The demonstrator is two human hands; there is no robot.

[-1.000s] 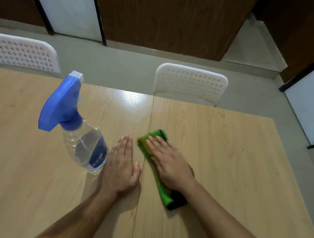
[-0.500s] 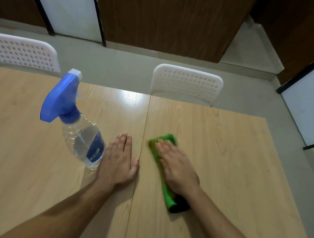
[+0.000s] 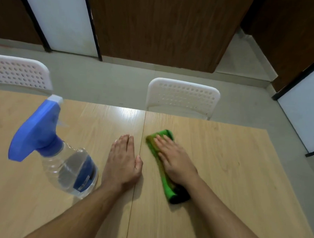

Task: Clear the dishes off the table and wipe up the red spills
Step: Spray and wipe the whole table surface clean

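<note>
Green cloth (image 3: 152, 144) nearer the seam, partly hidden under flat right hand (image 3: 175, 162); left hand (image 3: 122, 164) flat on table (image 3: 231, 177).

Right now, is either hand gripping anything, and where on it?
No grip. Right hand presses flat on the green cloth, along its middle; left hand rests flat on the table.
</note>
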